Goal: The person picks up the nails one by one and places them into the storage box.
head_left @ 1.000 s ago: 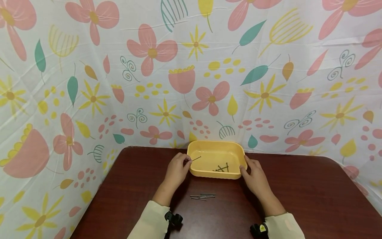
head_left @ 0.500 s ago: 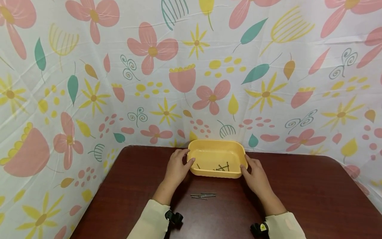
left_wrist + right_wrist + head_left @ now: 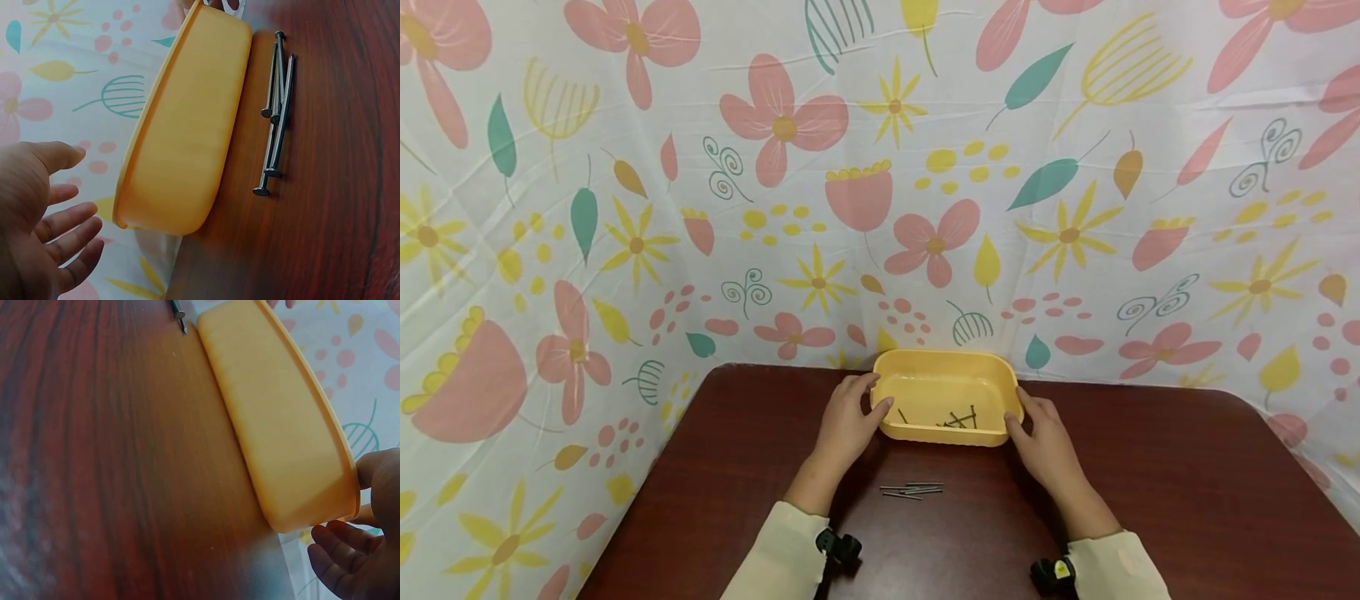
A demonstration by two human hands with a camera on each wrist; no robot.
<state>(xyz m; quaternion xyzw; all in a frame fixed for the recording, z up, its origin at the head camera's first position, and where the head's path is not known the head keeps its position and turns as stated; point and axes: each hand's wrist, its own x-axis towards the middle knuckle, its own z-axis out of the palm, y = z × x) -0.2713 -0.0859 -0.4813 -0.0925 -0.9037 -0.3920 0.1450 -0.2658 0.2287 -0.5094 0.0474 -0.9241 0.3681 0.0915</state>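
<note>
A yellow plastic tray (image 3: 947, 435) stands at the back of the table, with several dark nails (image 3: 958, 418) inside it. A single nail (image 3: 903, 416) lies apart near its left end. My left hand (image 3: 844, 425) holds nothing, its thumb and fingers spread around the tray's left end; the left wrist view shows this hand (image 3: 44, 219) beside the rim. At the right end, my right hand (image 3: 1045, 442) holds the rim between thumb and forefinger, the other fingers (image 3: 340, 550) loose below. Several longer nails (image 3: 275, 119) lie in a loose bunch on the table before the tray.
The dark red-brown wooden table (image 3: 1150, 483) ends behind the tray at a white flower-printed cloth (image 3: 925, 167). Black wrist cameras (image 3: 838, 546) sit on both cuffs, low over the table.
The nail pinched in my left hand has been let go and now lies in the tray's left part. The left fingers have spread. My right hand has stayed at the tray.
</note>
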